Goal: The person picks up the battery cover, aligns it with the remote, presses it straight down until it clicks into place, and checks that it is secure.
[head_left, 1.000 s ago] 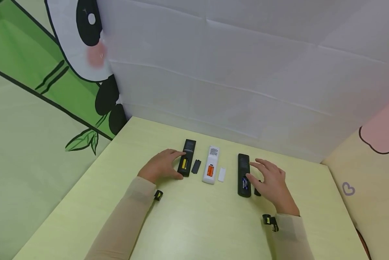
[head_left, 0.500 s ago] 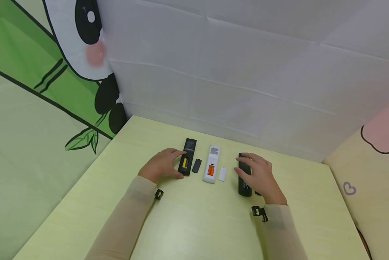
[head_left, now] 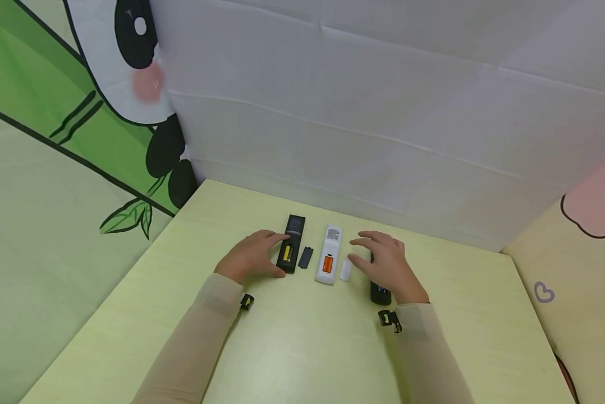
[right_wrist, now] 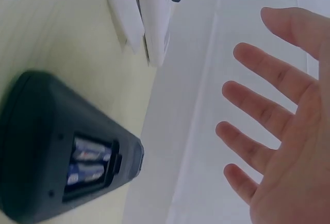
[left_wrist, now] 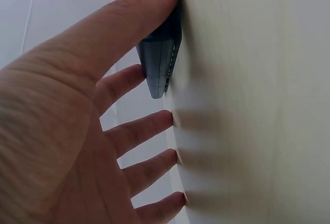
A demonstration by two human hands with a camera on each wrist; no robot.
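Observation:
At the left, a black remote control point(head_left: 295, 229) lies back up, its battery bay exposed with a yellow battery point(head_left: 287, 253) in it. My left hand point(head_left: 252, 255) is beside it, thumb and forefinger spread and touching its left edge; in the left wrist view, the other fingertips meet the tabletop. A white remote control point(head_left: 331, 244) lies in the middle with an orange battery point(head_left: 328, 264). My right hand point(head_left: 385, 261), fingers apart, hovers holding nothing, over another black remote control point(head_left: 380, 296), hiding much of it. The right wrist view shows blue batteries point(right_wrist: 87, 164) in that remote.
A small black battery cover point(head_left: 305, 257) lies between the left and white remotes. The white cover point(head_left: 345, 269) is right of the white remote, close to my right fingertips. Beyond the pale table point(head_left: 292, 348) stands a white cloth backdrop point(head_left: 358, 129).
My right hand has moved left from the right edge of the right black remote, across it, toward the white remote and its cover. My left hand stays by the left remote.

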